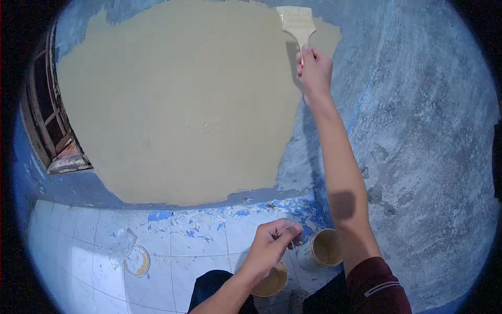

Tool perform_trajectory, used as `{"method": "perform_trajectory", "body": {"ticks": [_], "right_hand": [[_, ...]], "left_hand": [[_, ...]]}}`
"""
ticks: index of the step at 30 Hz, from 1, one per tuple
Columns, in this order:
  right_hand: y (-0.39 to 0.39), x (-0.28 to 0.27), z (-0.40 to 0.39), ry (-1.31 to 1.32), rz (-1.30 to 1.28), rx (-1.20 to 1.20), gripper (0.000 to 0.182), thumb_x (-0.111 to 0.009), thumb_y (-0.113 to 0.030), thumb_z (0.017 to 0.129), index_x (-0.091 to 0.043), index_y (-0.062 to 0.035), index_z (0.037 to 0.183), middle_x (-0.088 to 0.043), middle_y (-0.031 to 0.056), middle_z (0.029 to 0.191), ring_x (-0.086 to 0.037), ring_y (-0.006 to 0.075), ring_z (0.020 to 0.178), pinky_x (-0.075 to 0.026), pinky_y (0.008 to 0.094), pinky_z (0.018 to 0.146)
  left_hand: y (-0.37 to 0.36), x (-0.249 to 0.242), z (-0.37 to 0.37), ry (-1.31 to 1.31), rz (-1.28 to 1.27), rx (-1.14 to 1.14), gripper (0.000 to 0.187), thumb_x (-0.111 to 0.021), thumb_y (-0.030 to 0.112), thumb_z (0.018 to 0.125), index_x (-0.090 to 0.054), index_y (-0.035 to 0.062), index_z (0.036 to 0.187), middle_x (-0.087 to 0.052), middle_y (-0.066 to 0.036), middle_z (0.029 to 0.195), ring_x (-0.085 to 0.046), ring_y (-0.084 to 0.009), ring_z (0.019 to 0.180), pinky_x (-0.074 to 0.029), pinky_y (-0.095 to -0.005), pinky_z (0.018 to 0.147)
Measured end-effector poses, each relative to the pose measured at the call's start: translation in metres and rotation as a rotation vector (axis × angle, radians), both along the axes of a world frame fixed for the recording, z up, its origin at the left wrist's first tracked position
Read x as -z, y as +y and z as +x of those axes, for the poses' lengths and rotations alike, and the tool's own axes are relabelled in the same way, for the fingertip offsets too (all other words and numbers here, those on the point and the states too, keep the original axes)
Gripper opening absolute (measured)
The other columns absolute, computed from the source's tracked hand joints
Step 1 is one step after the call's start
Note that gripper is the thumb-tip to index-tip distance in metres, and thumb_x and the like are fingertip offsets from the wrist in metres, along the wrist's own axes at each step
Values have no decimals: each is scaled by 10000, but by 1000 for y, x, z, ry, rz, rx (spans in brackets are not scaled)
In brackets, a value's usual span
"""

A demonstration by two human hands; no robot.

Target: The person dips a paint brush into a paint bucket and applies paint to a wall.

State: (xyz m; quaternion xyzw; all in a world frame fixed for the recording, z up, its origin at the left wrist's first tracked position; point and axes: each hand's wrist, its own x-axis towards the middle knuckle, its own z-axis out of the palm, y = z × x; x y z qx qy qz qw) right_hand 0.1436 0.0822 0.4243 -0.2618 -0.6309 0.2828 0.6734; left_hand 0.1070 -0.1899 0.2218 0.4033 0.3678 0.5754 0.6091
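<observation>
**Brush up high, bristles toward 12**

Your brush [297, 22] is near 1 o'clock in view, at the wall's beige patch [183, 104]; long axis roughly 12-to-6, bristles tipped slightly toward 11. Right hand [315, 70]: fingers closed round the handle. Left hand [273, 245], 6 o'clock: fingers loosely curled, thumb close; can't tell if anything's pinched.

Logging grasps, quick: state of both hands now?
Left hand: loosely closed, nothing visible in it.
Right hand: closed, holding the paintbrush by its handle.

Wide, cream-coated paintbrush [299, 23], bristles-up, at upper right of beige patch [183, 99].
</observation>
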Motion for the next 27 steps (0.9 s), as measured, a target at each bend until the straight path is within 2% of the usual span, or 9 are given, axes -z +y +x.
{"method": "perform_trajectory", "body": {"ticks": [4,7,11,13,18,20,23,25,27], "right_hand": [[13,-12,-21,167,-36,-119,282,-515,-203,937,-591,-12,744,-530,-2,620,-458,74,496,-347,258,451],[23,-12,-34,228,-42,-65,268,-515,-193,937,-608,-16,759,-529,3,620,-444,73,468,-339,260,429],[24,-6,-34,189,-76,-111,261,-514,-188,935,-625,-11,779,-544,10,641,-442,74,457,-344,259,414],[24,-7,-35,219,-148,-143,203,-513,-171,948,-581,5,872,-545,18,717,-429,60,474,-311,215,393],[30,1,-36,231,-146,-184,217,-505,-178,950,-588,20,922,-544,20,720,-440,70,479,-331,220,400],[32,10,-37,215,-141,-177,225,-500,-182,954,-591,23,941,-544,21,720,-446,74,481,-340,221,402],[33,34,-38,246,-135,-175,251,-498,-182,942,-622,26,877,-551,34,659,-473,88,456,-363,248,392],[31,56,-37,171,-209,-202,225,-488,-196,966,-610,-7,956,-536,13,684,-473,79,487,-371,235,409],[33,86,-36,136,-229,-202,227,-487,-206,968,-608,-16,942,-533,9,672,-479,78,487,-373,236,410]], "left_hand": [[2,2,0,-14,7,2,177,-585,137,916,-652,-27,907,-642,-83,769,-578,-149,690,-459,-284,642],[5,5,1,-11,14,5,189,-593,152,916,-651,-28,906,-642,-80,773,-579,-146,695,-457,-282,641],[6,3,1,-8,9,16,195,-599,158,915,-651,-30,908,-640,-75,773,-573,-140,695,-454,-277,643],[7,4,1,-12,12,17,192,-597,153,915,-651,-31,909,-640,-75,772,-571,-139,694,-454,-277,645],[10,3,-2,10,-13,10,179,-584,133,915,-652,-32,913,-639,-73,770,-567,-139,694,-453,-276,652],[10,5,-3,-18,-12,1,171,-576,123,916,-654,-29,919,-639,-71,770,-566,-136,694,-452,-276,653],[12,7,-3,-20,4,4,175,-582,132,916,-656,-26,920,-644,-71,777,-567,-135,693,-453,-276,651],[10,6,-3,-23,1,5,178,-585,139,918,-656,-24,916,-646,-70,778,-566,-133,693,-453,-275,648],[10,6,-3,-23,0,5,181,-589,146,919,-656,-21,911,-649,-68,780,-566,-130,692,-453,-274,645]]}}
